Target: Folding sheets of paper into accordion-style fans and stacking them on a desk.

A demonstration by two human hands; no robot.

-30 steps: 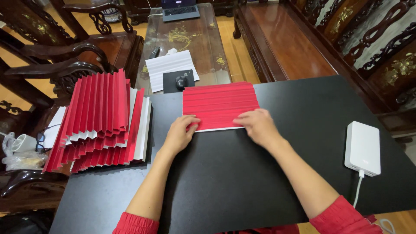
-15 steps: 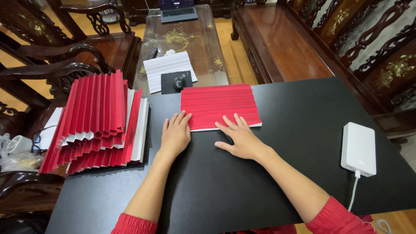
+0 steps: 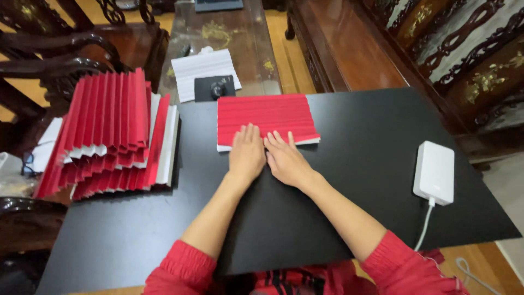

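A red sheet of paper folded into narrow pleats [image 3: 265, 114] lies flat on the black table top [image 3: 338, 218], white showing along its near edge. My left hand [image 3: 246, 153] and my right hand [image 3: 285, 158] lie flat side by side on the sheet's near edge, fingers stretched out and pressing down. Neither hand grips anything.
A stack of pleated red and white paper [image 3: 109, 134] sits at the table's left. A white power bank [image 3: 435, 172] with a cable lies at the right. Beyond the table stand a glass coffee table with white pleated paper [image 3: 203, 72], a small black object [image 3: 215, 87] and dark carved wooden chairs [image 3: 65, 49].
Both hands have slid together from apart to the middle of the sheet's near edge. The view has tilted slightly.
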